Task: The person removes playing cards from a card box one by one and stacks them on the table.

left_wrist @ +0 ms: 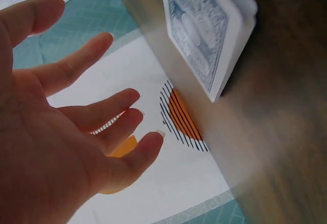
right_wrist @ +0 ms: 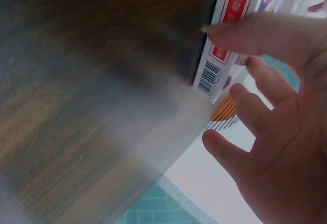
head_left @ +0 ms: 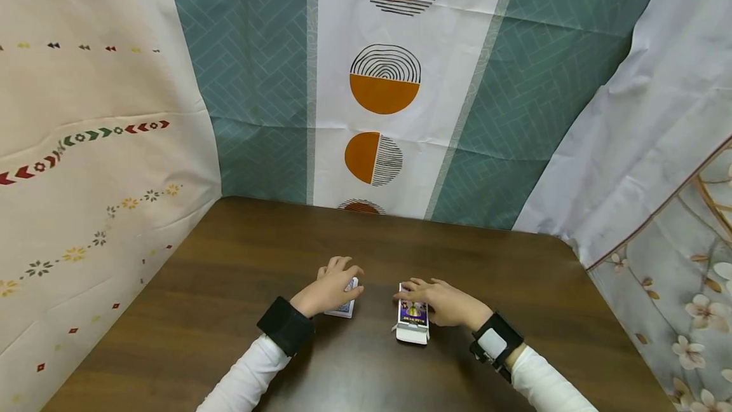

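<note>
playing cards (head_left: 345, 301), a blue-backed stack, lie on the dark bench (head_left: 229, 285) under the left hand (head_left: 332, 288), whose fingers hover spread and released. the right hand (head_left: 443, 302) rests loose fingers against the card box (head_left: 413, 322), gripping nothing. squaring the stack probably wants light fingertip pressure; bench edges are well apart, with open room all round.

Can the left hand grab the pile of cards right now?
Probably yes. The left hand hovers open just over the pile of cards on the table, with nothing between them.
</note>
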Motion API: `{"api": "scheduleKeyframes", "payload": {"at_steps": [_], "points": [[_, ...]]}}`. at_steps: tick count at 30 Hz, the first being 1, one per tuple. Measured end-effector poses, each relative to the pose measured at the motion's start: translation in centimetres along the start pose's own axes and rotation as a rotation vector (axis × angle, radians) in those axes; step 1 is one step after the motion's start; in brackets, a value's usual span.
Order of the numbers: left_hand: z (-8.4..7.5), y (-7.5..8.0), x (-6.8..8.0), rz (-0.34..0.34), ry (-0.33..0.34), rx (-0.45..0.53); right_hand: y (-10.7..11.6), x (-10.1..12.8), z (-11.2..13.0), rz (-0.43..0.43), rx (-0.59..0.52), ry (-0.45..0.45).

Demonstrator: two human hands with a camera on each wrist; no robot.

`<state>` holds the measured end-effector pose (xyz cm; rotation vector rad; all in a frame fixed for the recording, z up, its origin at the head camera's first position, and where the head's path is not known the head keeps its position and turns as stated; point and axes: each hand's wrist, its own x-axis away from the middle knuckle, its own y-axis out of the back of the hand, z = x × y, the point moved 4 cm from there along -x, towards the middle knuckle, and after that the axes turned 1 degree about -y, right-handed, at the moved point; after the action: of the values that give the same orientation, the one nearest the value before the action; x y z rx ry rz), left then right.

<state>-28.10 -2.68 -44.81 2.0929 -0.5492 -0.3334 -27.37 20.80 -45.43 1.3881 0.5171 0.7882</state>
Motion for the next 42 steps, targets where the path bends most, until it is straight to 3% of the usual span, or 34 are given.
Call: {"api": "scheduleKeyframes", "payload": {"at_steps": [8, 14, 18, 23, 28, 35, 39, 42], "points": [[-0.7, -0.9, 0.3, -0.01, -0.109, -0.037, 1.0, 0.2, -0.2, -0.011, -0.054, -0.072], [-1.4, -1.3, 0.6, -0.024, -0.186, -0.066, 1.3, 0.5, 0.2, -0.08, 0.031, -0.133], [-1.3, -1.5, 0.8, -0.05, -0.195, -0.1, 1.2, 0.6, 0.7, -0.14, 0.081, -0.19], [-1.2, -2.2, 0.8, -0.06, -0.208, -0.104, 0.7, 0.6, 1.5, -0.232, 0.146, -0.179], [-2.3, -3.1, -0.2, -0.041, -0.234, -0.052, 0.3, 0.5, 1.6, -0.275, 0.105, -0.196], [-3.6, -3.6, -1.2, -0.101, -0.171, 0.054, 0.3, 0.2, 1.3, -0.276, 0.032, -0.253], [-3.5, -3.4, -1.5, -0.118, -0.12, 0.188, 1.3, 0.1, 1.6, -0.294, -0.005, -0.281], [-3.0, -3.2, -1.7, -0.091, -0.071, 0.302, 2.3, 0.1, 1.9, -0.306, -0.007, -0.289]]}}
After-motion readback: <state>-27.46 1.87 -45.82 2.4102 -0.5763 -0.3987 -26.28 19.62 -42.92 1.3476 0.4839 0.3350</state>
